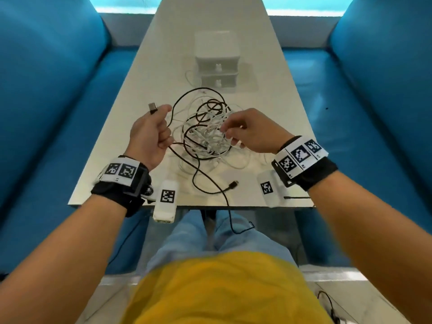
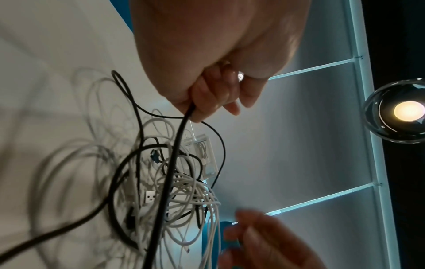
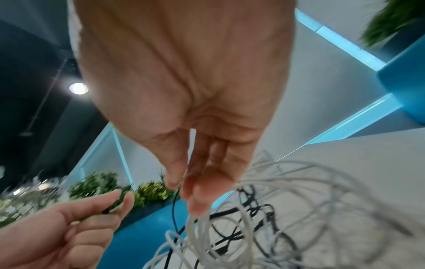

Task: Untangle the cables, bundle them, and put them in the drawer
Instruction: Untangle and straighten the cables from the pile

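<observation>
A tangle of white cables point(image 1: 210, 134) and a black cable point(image 1: 198, 169) lies mid-table. My left hand point(image 1: 163, 128) is curled round the black cable near its USB plug point(image 1: 152, 108), which sticks up past the thumb. In the left wrist view the black cable point(image 2: 179, 145) runs from that fist point(image 2: 207, 102) down into the tangle point(image 2: 184, 196). My right hand point(image 1: 228, 132) pinches white strands at the tangle's right side, lifting them; its fingertips point(image 3: 195, 203) close on white loops point(image 3: 202, 229). The cable's other plug point(image 1: 233, 184) lies near the front edge. A white two-drawer unit point(image 1: 217, 64) stands behind, both drawers closed.
Two white tagged blocks point(image 1: 167, 197) point(image 1: 268, 188) sit at the table's front edge point(image 1: 117, 205). A loop of black cable point(image 1: 236, 226) hangs over that edge toward my lap. Blue sofas point(image 1: 58, 113) flank the narrow table on both sides.
</observation>
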Demonstrator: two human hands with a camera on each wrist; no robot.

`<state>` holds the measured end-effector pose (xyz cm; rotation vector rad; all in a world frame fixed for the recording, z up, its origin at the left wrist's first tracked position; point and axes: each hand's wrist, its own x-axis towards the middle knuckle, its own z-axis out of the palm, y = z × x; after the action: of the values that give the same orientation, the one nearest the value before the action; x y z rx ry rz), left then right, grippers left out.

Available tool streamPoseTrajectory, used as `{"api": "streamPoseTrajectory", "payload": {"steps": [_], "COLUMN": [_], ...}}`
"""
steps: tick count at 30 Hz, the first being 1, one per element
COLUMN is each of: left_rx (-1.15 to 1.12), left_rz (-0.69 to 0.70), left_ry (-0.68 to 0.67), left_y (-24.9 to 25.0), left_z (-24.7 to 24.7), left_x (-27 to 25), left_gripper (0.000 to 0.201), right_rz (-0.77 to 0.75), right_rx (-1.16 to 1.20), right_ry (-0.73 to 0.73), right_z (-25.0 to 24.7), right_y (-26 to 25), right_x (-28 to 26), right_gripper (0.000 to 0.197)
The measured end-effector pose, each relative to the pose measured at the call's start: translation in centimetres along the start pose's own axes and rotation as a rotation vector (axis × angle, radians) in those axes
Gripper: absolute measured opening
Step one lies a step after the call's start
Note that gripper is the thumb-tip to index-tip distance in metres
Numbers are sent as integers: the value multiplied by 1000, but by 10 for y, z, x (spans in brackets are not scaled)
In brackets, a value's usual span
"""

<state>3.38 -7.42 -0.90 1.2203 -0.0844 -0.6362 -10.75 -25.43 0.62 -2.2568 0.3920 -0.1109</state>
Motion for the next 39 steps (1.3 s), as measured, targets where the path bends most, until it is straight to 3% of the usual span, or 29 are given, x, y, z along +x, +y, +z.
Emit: {"api": "streamPoseTrajectory", "payload": {"steps": [2, 4, 8, 14, 17, 21, 25, 27, 31, 36, 39], "left_rx": [40, 136, 388, 694, 719, 774, 944, 1082, 1303, 1500, 1471], "left_rz": [-1, -6, -1, -38, 31, 110, 244, 297, 269, 239, 250], "left_ry": [-4, -18, -112, -244, -172, -175, -136, -154, -192, -125, -144], "left_y": [-4, -8, -16, -27, -30, -35, -43, -44, -49, -59, -60], "left_z": [-4, -5, 1, 21, 27, 27, 28, 32, 42, 56, 55], "left_x": [0, 0, 2, 7, 11, 15, 18, 17, 19, 20, 20], "left_gripper": [7, 8, 13, 20, 11, 3, 18, 16, 20, 34, 31], "right_rz": [-100, -157, -103, -126, -131, -140, -132, -92, -42, -13, -5], "right_rx": [-63, -223, -467, -363, -315, -298, -254, -178, -47, 97, 102], "right_ry": [27, -47, -118, -18, 29, 6, 135, 180, 172, 165, 169], "right_z": [11, 22, 27, 19, 17, 22, 28, 26, 21, 19, 17], "right_y": [-9, -14, -1, 18, 24, 29, 33, 34, 33, 35, 37], "right_x": [16, 29, 42, 38, 33, 31, 34, 34, 35, 35, 35], "right_gripper": [23, 30, 29, 21, 16, 26, 13, 16, 37, 35, 34]}}
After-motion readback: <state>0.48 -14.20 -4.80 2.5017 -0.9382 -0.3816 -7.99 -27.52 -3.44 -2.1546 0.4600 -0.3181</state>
